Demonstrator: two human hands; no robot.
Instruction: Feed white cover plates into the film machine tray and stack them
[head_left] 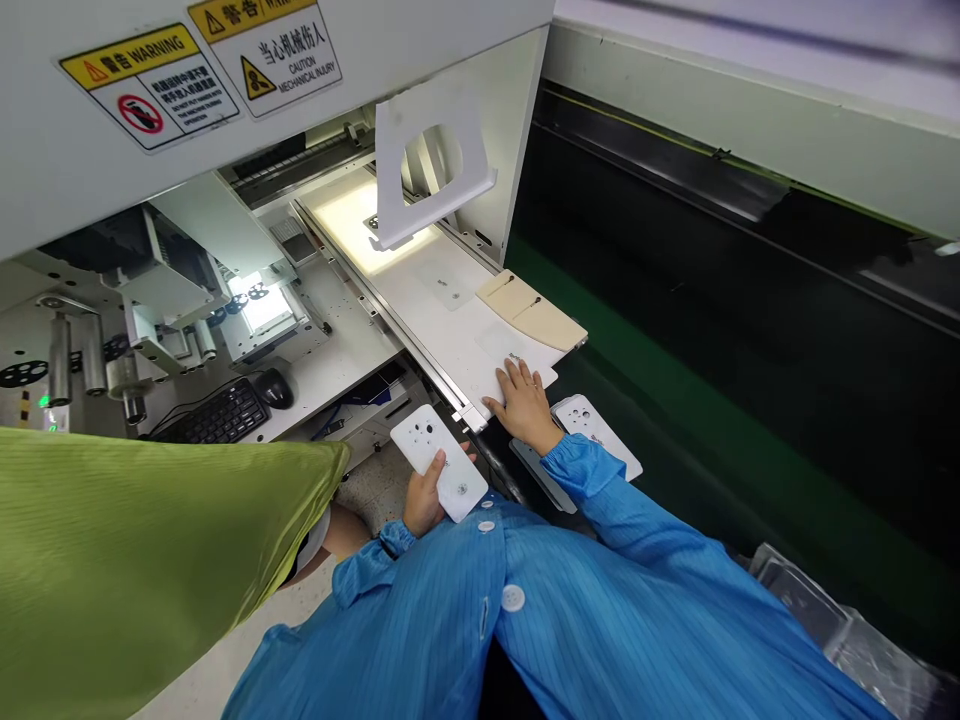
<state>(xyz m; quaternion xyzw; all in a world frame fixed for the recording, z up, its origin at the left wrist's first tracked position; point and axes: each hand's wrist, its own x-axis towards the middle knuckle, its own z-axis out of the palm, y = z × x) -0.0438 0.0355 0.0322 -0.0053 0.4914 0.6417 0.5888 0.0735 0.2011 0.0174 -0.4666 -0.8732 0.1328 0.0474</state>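
A white phone-shaped panel (448,470) with several dark holes near its top is gripped in my left hand (426,492), thumb on its face, in front of my blue coat. My right hand (523,402) lies with fingers spread on the near end of the white belt (472,345), touching a pale sheet there. Farther up the belt sits another pale, phone-shaped piece (450,285) with small marks. Beside my right wrist, more white panels (600,435) rest at the belt's right.
A machine housing (360,60) with warning labels hangs over the belt. A curved white guard (390,200) and a beige plate (529,305) flank it. Keyboard (221,412) and mouse (273,388) lie left. A person in green (150,560) is close by; plastic trays (840,630) sit lower right.
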